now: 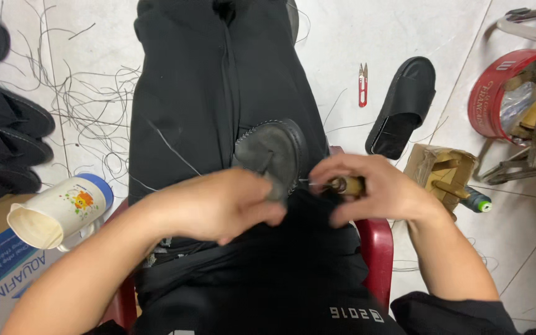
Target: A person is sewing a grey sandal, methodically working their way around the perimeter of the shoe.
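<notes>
A dark grey shoe upper (pixel 274 152) with white stitching along its rim lies on my lap, over black trousers (pixel 218 74). My left hand (pixel 218 205) grips its near edge, fingers curled over the leather. My right hand (pixel 373 189) is closed around a wooden-handled awl (pixel 350 185), whose thin metal tip points left at the shoe's edge. A pale thread (pixel 169 146) runs across my left thigh.
A white cup with a blue lid (pixel 63 211) lies on a cardboard box at the left. Black shoes (pixel 7 136) and loose threads lie on the tiled floor. Red thread snips (pixel 363 84), a black sandal (pixel 404 105), a small cardboard box (pixel 445 174) and a red tin (pixel 504 93) are at the right.
</notes>
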